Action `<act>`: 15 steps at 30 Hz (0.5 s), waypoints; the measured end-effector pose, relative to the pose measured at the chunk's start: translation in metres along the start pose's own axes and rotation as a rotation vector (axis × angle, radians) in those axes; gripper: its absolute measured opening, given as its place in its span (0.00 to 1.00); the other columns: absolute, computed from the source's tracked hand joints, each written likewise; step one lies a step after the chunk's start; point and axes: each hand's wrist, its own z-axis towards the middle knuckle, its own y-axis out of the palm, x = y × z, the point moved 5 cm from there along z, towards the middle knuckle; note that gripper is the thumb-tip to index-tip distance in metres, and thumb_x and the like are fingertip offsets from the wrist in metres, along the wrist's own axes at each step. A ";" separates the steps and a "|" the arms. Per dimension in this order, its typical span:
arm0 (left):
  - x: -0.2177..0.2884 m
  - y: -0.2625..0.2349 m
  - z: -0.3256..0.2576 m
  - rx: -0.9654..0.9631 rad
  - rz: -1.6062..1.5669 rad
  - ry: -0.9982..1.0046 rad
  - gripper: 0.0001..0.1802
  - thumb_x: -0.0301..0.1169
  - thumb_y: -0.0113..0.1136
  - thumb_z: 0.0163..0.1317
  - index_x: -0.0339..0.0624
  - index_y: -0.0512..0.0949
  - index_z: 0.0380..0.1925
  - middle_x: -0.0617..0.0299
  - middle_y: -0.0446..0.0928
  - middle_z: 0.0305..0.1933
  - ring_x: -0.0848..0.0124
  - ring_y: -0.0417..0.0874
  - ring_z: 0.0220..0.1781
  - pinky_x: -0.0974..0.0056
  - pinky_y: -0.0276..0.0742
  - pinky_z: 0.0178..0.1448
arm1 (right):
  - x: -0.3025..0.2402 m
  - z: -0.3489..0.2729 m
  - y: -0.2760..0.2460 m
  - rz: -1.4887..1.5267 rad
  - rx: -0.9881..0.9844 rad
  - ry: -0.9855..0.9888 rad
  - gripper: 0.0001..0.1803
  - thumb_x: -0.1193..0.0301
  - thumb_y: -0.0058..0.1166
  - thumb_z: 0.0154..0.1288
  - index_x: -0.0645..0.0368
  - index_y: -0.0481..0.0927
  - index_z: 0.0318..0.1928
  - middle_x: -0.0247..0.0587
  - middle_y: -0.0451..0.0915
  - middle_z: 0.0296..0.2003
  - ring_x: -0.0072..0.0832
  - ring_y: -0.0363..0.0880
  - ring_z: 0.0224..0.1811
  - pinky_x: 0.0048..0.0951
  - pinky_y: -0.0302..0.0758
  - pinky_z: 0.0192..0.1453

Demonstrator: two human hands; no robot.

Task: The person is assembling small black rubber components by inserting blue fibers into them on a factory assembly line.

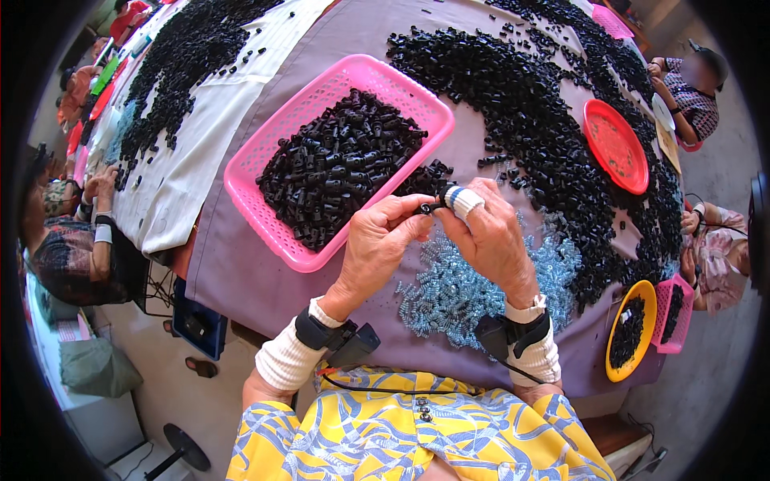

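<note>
My left hand pinches a small black plastic part between thumb and forefinger, just beyond the near right side of a pink basket. My right hand meets it there, its fingers closed on the same part's other end. A white finger wrap with blue stripes covers one right finger. The pink basket is heaped with black plastic parts. Beneath and in front of my right hand spreads a pile of small, pale-blue translucent pieces. Finer details of the held part are hidden by my fingers.
A long heap of black parts covers the far right of the purple cloth. On that side are a red tray, a yellow tray and another pink basket. Other people sit at both sides, with another heap at left.
</note>
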 end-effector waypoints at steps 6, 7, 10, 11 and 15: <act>0.001 -0.002 0.000 0.039 0.134 0.064 0.12 0.19 0.58 0.60 0.33 0.80 0.44 0.62 0.79 0.35 0.80 0.79 0.31 0.74 0.77 0.35 | -0.005 0.000 0.006 -0.111 -0.002 -0.055 0.08 0.75 0.60 0.53 0.64 0.75 0.31 0.43 0.75 0.27 0.39 0.75 0.32 0.40 0.71 0.48; 0.001 -0.002 0.000 0.041 0.135 0.064 0.12 0.19 0.58 0.60 0.33 0.80 0.44 0.62 0.79 0.35 0.80 0.79 0.31 0.74 0.77 0.35 | -0.006 0.000 0.007 -0.132 0.001 -0.072 0.08 0.75 0.60 0.53 0.64 0.75 0.31 0.43 0.75 0.27 0.39 0.75 0.32 0.41 0.71 0.48; 0.003 -0.002 0.000 0.048 0.166 0.081 0.12 0.18 0.58 0.59 0.33 0.80 0.43 0.62 0.79 0.34 0.79 0.79 0.30 0.75 0.77 0.34 | -0.006 -0.001 0.008 -0.160 -0.003 -0.092 0.08 0.75 0.60 0.52 0.64 0.75 0.31 0.43 0.75 0.27 0.39 0.75 0.32 0.41 0.71 0.49; 0.004 -0.002 0.000 0.050 0.177 0.097 0.12 0.18 0.59 0.58 0.33 0.80 0.43 0.62 0.79 0.33 0.79 0.79 0.30 0.74 0.76 0.34 | -0.007 -0.001 0.009 -0.168 -0.007 -0.096 0.08 0.75 0.60 0.52 0.64 0.75 0.31 0.43 0.75 0.27 0.39 0.75 0.33 0.41 0.71 0.50; 0.008 -0.003 0.001 0.056 0.259 0.181 0.13 0.18 0.61 0.54 0.34 0.81 0.42 0.60 0.79 0.31 0.77 0.79 0.30 0.72 0.76 0.33 | -0.009 -0.001 0.009 -0.162 -0.034 -0.099 0.08 0.76 0.60 0.52 0.64 0.75 0.31 0.44 0.75 0.27 0.39 0.75 0.33 0.41 0.71 0.50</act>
